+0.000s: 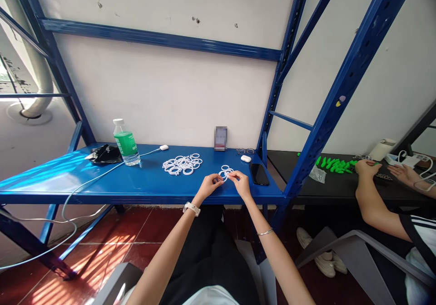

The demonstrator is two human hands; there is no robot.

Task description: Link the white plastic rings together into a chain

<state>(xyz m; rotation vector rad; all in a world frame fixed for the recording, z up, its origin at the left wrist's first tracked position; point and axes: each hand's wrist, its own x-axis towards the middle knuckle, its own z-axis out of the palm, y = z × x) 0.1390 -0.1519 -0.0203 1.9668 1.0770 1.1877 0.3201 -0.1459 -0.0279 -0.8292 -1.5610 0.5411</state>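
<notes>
Near the front edge of the blue tabletop, my left hand (210,185) and my right hand (240,183) face each other with fingertips pinched. Both are closed on small white rings (225,169), which show between and just beyond the fingers. How the rings are joined there is too small to make out. To the left of my hands, a loose pile of white rings (182,164) lies on the table. A dark phone (259,174) rests flat to the right of my right hand, with a white earbud case (245,158) behind it.
Against the wall leans a phone (220,138), beside folded glasses (245,151). A water bottle (126,142), a black plastic bag (105,154) and a white cable (102,174) occupy the left. Blue posts (315,132) separate the right table, where another person's hands (368,167) work near green pieces (335,164).
</notes>
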